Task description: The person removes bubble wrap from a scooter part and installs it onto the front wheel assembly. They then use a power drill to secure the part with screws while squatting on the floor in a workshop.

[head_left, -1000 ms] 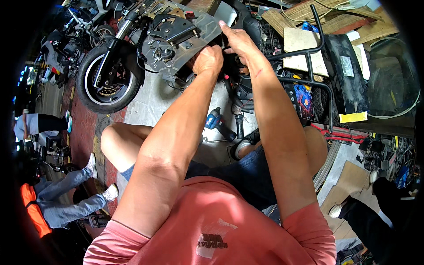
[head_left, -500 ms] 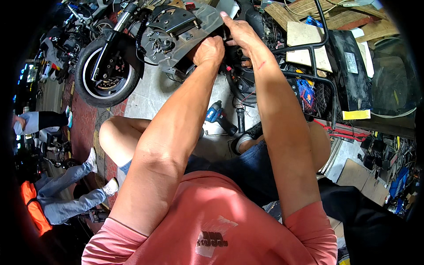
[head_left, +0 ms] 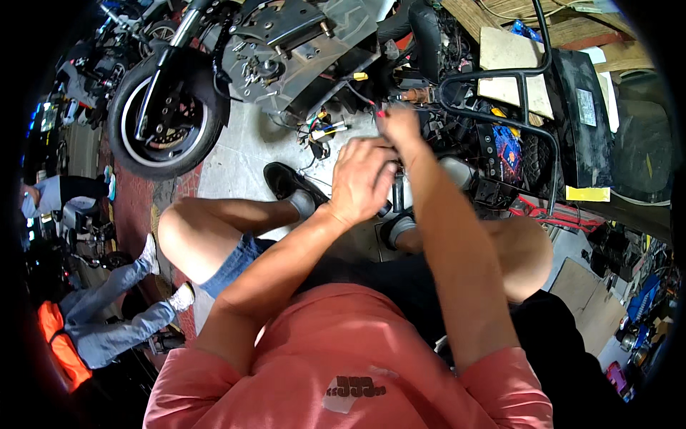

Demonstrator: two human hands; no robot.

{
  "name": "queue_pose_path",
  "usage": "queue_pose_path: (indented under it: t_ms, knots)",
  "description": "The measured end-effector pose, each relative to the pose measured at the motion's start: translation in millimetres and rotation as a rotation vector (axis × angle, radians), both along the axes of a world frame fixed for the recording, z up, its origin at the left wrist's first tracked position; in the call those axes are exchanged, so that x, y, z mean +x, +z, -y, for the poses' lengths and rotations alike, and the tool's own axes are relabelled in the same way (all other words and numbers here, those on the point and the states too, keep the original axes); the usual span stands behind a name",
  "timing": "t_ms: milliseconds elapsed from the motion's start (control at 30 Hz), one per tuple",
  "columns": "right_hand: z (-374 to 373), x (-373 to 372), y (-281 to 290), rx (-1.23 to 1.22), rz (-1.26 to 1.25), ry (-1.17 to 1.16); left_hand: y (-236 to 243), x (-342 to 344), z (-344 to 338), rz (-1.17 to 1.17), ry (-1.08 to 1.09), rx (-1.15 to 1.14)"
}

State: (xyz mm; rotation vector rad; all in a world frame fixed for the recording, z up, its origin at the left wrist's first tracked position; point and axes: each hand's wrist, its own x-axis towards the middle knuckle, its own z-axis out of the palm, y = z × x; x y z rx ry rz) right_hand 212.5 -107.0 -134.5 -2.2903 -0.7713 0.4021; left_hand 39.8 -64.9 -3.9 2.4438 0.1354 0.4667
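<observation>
My left hand (head_left: 361, 179) is low over the floor between my knees, its back up, fingers stretched and thumb apart, with nothing visible in it. Just beyond it, my right hand (head_left: 401, 130) is blurred, its fingers bent beside the red end of a thin cable (head_left: 380, 112). Whether it grips that cable cannot be made out. The cable comes from under a grey patterned panel (head_left: 336, 53) of a partly dismantled scooter, with loose screws and a black bracket (head_left: 289, 28) on top. Loose wires with connectors (head_left: 325, 129) hang below the panel. A black handle (head_left: 398, 193) shows partly beneath my hands.
A front wheel (head_left: 168, 118) stands at the left. At the right are a black tubular rack (head_left: 525, 100), a dark panel (head_left: 579, 114) and red metal bars (head_left: 557, 213). My shoe (head_left: 284, 180) is on the floor. A person in jeans (head_left: 114, 314) is at far left.
Both hands have come back from under the scooter panel toward me and down. The wires below the panel are now uncovered; the blue power tool on the floor is now hidden behind my left hand.
</observation>
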Motion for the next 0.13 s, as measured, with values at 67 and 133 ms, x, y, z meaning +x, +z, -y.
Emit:
queue_pose_path:
  t_ms: [67,133]
  knots:
    - [8,-56,-35,-0.282,-0.314,-0.116,-50,9,-15,-0.289,0.271,-0.381]
    - [13,-81,-54,-0.267,-0.384,-0.126,-104,18,-39,-0.294,0.332,-0.310]
